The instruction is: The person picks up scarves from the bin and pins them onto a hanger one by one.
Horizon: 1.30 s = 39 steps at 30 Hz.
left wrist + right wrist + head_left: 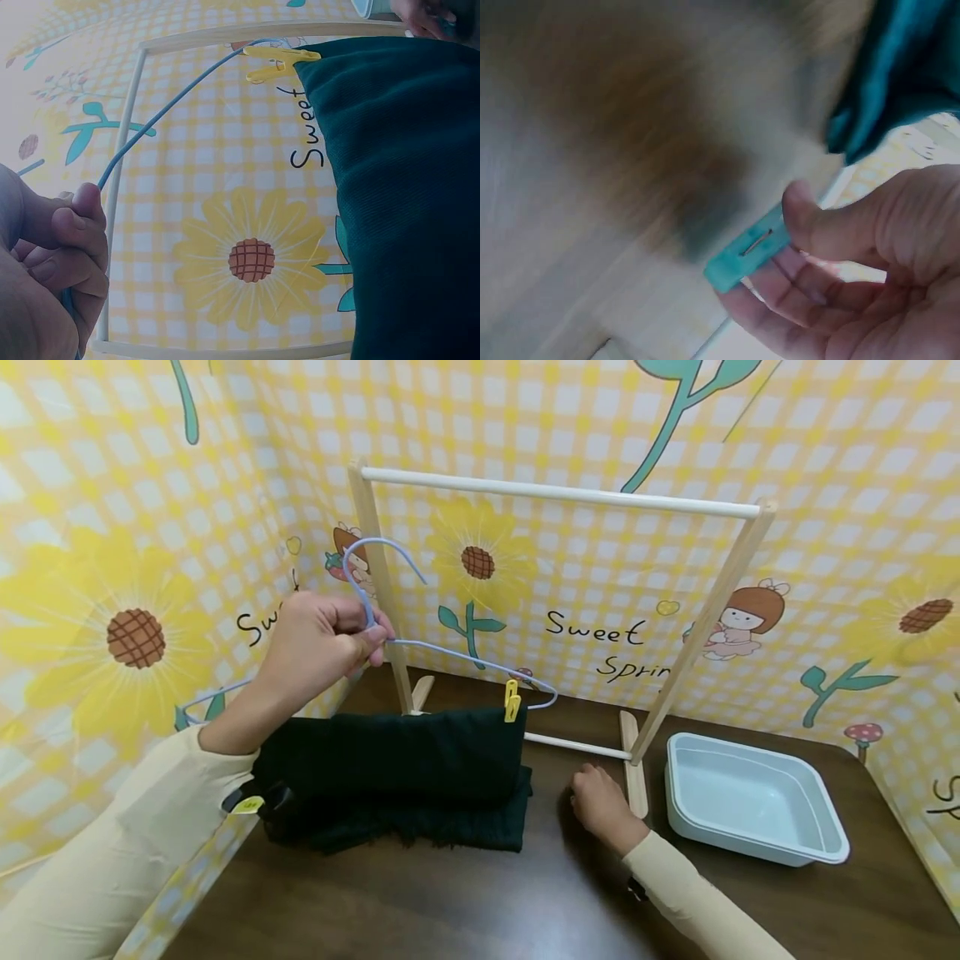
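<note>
My left hand (326,631) grips a light blue clothes hanger (465,656) at the base of its hook, holding it up off the table. A dark green fringed cloth (390,760) hangs folded from it. Near the hanger's right end, a yellow clothespin (512,702) is clipped on the cloth's upper corner; my left forearm hides the other end. Low over the table, right of the cloth, is my right hand (600,802). In the right wrist view, its thumb and fingers pinch a teal clothespin (746,251), which the head view does not show.
Behind the cloth stands a wooden rack (562,493) with a white top bar and a low crossbar. A pale blue basin (750,802) sits to the right on the brown table (480,902). Patterned yellow check fabric (600,585) encloses the back and sides.
</note>
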Each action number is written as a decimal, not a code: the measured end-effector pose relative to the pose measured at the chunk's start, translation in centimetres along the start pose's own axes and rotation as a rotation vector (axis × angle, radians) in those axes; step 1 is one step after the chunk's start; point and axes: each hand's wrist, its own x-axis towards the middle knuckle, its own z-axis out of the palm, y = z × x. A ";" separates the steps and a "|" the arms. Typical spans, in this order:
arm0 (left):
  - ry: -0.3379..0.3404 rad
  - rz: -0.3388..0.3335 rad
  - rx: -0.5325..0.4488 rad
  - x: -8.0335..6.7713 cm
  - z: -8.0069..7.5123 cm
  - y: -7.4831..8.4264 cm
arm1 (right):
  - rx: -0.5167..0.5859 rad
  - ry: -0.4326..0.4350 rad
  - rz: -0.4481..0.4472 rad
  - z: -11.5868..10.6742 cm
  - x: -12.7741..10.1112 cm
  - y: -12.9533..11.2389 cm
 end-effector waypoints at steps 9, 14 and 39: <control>0.010 -0.014 0.023 0.3 -0.1 0.2 | 0.145 0.203 -0.069 -5.3 0.0 -2.6; 0.001 -0.026 0.025 0.6 0.0 0.4 | 0.295 0.299 -0.096 -8.3 0.6 -5.5; -0.033 -0.009 -0.009 1.9 1.6 0.6 | 0.650 0.475 -0.296 -13.1 4.9 -13.9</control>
